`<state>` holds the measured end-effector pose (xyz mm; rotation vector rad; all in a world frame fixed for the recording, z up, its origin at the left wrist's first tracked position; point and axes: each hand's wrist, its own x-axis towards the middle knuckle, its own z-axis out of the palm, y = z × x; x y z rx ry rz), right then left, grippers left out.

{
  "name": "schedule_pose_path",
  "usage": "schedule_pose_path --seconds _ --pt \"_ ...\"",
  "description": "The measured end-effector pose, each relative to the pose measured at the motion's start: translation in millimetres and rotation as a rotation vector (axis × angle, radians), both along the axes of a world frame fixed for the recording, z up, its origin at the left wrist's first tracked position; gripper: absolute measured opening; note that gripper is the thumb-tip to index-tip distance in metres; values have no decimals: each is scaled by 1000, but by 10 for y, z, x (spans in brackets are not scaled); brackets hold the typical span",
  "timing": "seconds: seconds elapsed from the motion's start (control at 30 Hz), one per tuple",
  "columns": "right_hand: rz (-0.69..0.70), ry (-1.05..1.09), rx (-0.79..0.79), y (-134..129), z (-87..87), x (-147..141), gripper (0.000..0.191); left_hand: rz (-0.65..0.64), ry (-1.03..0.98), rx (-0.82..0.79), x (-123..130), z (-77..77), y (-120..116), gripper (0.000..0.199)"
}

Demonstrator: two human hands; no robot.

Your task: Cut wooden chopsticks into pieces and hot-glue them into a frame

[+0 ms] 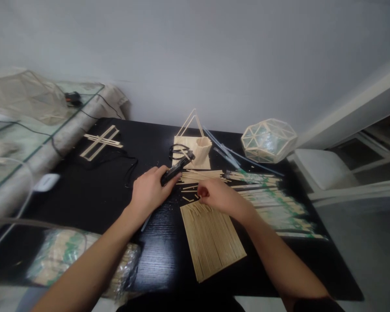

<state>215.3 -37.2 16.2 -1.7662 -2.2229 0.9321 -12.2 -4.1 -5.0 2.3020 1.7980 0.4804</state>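
My left hand (151, 188) is wrapped round a black glue gun (177, 170), its tip pointing away to the right. My right hand (222, 197) is closed in a pinch over the far edge of a flat panel of wooden sticks (214, 242); whatever its fingertips hold is too small to make out. Short cut stick pieces (188, 199) lie just beyond the panel, some on its far edge. Behind the glue gun stands a wooden stick model (191, 162) with a square base, a round cup and a triangular frame.
Loose sticks (201, 175) lie beyond my hands. Packaged sticks (282, 208) and a faceted stick ball (269, 141) are on the right, near bluish glue sticks (227, 156). At left are a stick cross (100, 142), a plastic-wrapped bundle (60, 255) and cables. A wall rises behind the black table (159, 260).
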Motion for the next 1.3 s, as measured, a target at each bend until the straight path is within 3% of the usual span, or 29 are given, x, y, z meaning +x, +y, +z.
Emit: schedule_pose_path --seconds 0.2,0.27,0.37,0.47,0.57,0.7,0.87,1.07,1.3 --pt "44 -116 -118 -44 -59 -127 21 -80 -79 -87 13 17 -29 53" --pt "37 -100 -118 -34 -49 -113 14 -89 -98 -117 9 32 -27 56" --pt "-73 49 -20 2 8 -43 2 -92 -116 -159 11 56 -24 58" --pt "-226 311 143 35 86 15 18 -98 -98 -183 15 59 -22 60" --pt "-234 473 244 47 107 6 16 -106 -67 -192 19 44 -20 60" --pt "-251 507 336 38 40 -64 11 -123 -60 -198 21 44 -19 58" --pt "-302 439 420 10 -17 -122 20 -146 -143 -173 12 61 -16 55" --pt "-238 388 519 -8 -19 -151 33 -141 -230 -146 -2 51 -23 53" --pt "-201 489 427 -25 60 -126 37 -181 -236 -42 -18 38 -30 50"
